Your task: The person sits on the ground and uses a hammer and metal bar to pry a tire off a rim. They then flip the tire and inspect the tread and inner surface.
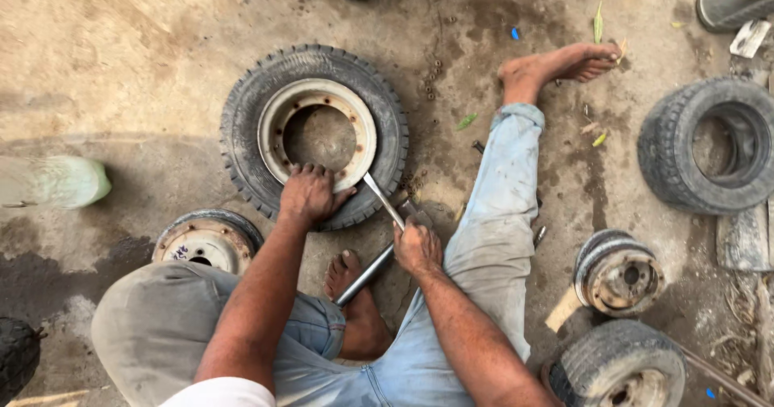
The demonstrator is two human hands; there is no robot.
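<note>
While the person sits on the ground with one leg folded and one stretched out, both hands work at a tyre in front.

Right hand [417, 248]: closed around a metal bar [379, 242], the fingers wrapped tight on its middle part.

Metal bar: long, silver-grey, slanted; its far tip lies at the near edge of the rim, its near end points to the folded foot [348, 282].

Left hand [307, 194]: pressed palm down on the near part of the tyre, the fingers spread over the edge of the rim; it grips nothing, it only pushes.

Tyre [314, 133]: lying flat on the dirt ground [121, 60], just beyond the knees; black, dusty, with a blocky worn tread.

Rim [317, 133]: inside the tyre, pale and rusty, round, with small bolt holes around the open centre.

Small wheel [207, 242]: beside the left arm, flat, with a rusty disc.

Other wheels: two small ones at right [619, 271] and [619, 367], near the stretched leg.

Large tyre [709, 145]: far right, well apart, without a rim.

Bare foot [560, 64]: far end of the stretched leg.
</note>
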